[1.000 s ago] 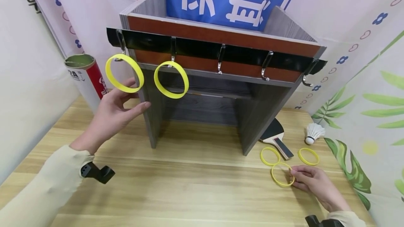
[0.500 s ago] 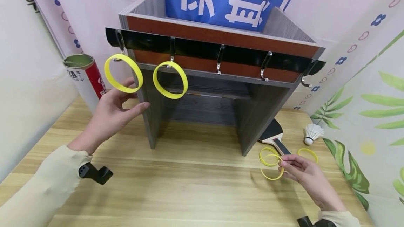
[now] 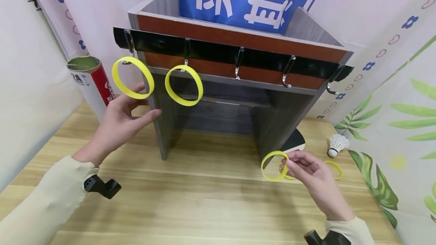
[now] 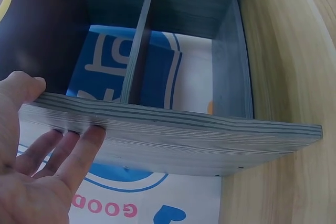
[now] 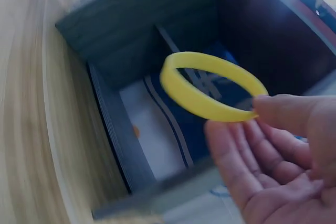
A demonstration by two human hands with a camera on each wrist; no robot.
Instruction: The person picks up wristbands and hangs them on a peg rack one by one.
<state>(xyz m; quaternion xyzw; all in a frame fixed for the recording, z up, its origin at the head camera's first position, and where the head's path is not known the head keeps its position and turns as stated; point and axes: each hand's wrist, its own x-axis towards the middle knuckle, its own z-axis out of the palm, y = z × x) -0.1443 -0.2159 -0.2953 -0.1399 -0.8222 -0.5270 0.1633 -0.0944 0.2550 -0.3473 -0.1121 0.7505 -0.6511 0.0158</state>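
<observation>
A grey wooden shelf (image 3: 279, 124) stands on the table, a black hook rail (image 3: 212, 53) along its front. Two yellow rings, a left one (image 3: 150, 82) and a second one (image 3: 200, 88), hang from the two leftmost hooks. My left hand (image 3: 119, 120) grips the shelf's left side panel (image 4: 173, 129), thumb on its inner edge and fingers along its outer face. Between thumb and fingers, my right hand (image 3: 316, 179) pinches another yellow ring (image 5: 189, 100). That ring is raised in front of the shelf's lower right corner, below the rail's bare hooks.
Right of the shelf lie a table tennis bat (image 3: 295, 140), its handle hidden behind my right hand, and a shuttlecock (image 3: 338, 144). One yellow ring (image 3: 340, 171) and a mostly hidden one (image 3: 289, 178) rest on the table (image 3: 204, 207). At left stands a tall can (image 3: 90, 82).
My right hand has lifted the yellow ring off the table and carried it left and up toward the shelf. My left hand stays at the panel.
</observation>
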